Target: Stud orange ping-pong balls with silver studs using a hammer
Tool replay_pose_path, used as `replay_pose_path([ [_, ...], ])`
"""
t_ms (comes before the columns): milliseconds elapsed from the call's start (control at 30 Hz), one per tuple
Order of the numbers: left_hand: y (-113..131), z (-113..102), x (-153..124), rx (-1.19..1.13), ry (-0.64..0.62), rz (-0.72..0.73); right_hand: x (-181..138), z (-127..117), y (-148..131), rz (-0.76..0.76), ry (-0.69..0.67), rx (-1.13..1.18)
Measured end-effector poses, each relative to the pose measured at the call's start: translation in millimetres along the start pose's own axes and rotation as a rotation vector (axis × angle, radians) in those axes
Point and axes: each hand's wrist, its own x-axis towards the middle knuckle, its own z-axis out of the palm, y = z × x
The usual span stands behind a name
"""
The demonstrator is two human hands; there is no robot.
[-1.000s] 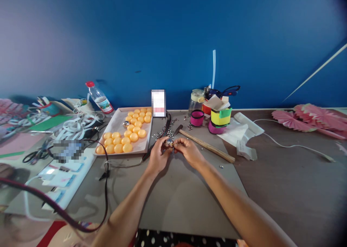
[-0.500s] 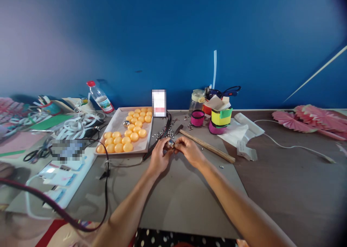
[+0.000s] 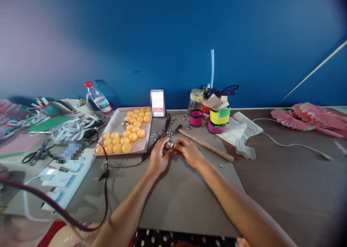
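A small shiny silver ball (image 3: 170, 144) is gripped in the fingers of my left hand (image 3: 159, 155), just above the table. On its right side my right hand (image 3: 188, 151) has thumb and fingertips pinched together against or close to the ball. Whatever may lie between those fingertips is too small to make out. Beyond my hands lie many loose silver beads (image 3: 168, 130). A hammer (image 3: 206, 145) with a wooden handle rests to the right of them.
A shallow white tray (image 3: 138, 147) with orange balls and one silver ball (image 3: 125, 124) is at left. A bottle (image 3: 101, 100), phone (image 3: 157, 103), glass jar (image 3: 195, 100) and pink tape roll (image 3: 196, 117) stand along the wall. A dark cable (image 3: 106, 182) loops at left.
The view has shifted slightly, so everything sits a little further left. Both hands stay at the silver ball, with only slight finger movement.
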Motion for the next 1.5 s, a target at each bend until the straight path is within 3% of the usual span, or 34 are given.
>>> replay_pose_path([
  [167, 2, 2, 1, -0.035, 0.017, -0.066, 2, 0, -1, -0.015, -0.001, 0.038],
  [267, 3, 3, 3, -0.123, 0.044, -0.14, 4, -4, -6, -0.121, 0.025, -0.036],
  [367, 3, 1, 6, -0.187, 0.066, -0.177, 3, -11, -8, -0.304, 0.103, -0.462],
  [467, 4, -2, 8, -0.216, 0.088, -0.218, -1, -13, -6, -0.434, 0.014, -0.905],
  [600, 6, -5, 9, -0.209, 0.113, -0.25, -9, -2, -2, -0.427, -0.15, -1.329],
  [700, 7, -5, 9, -0.204, 0.116, -0.255, -10, 6, -1, -0.423, -0.194, -1.508],
  [867, 6, -5, 9, -0.175, 0.109, -0.254, -8, 6, 3, -0.442, -0.168, -1.495],
  [1033, 3, -5, 8, -0.174, 0.104, -0.247, -4, -6, 6, -0.535, -0.007, -1.177],
  [1133, 1, -4, 8, -0.184, 0.092, -0.252, -3, -11, 2, -0.55, 0.022, -1.121],
  [1367, 2, -6, 8, -0.152, 0.089, -0.252, -10, -9, -9, -0.379, -0.16, -1.363],
  [1500, 4, -6, 8, -0.151, 0.093, -0.245, -12, -5, -8, -0.354, -0.198, -1.437],
])
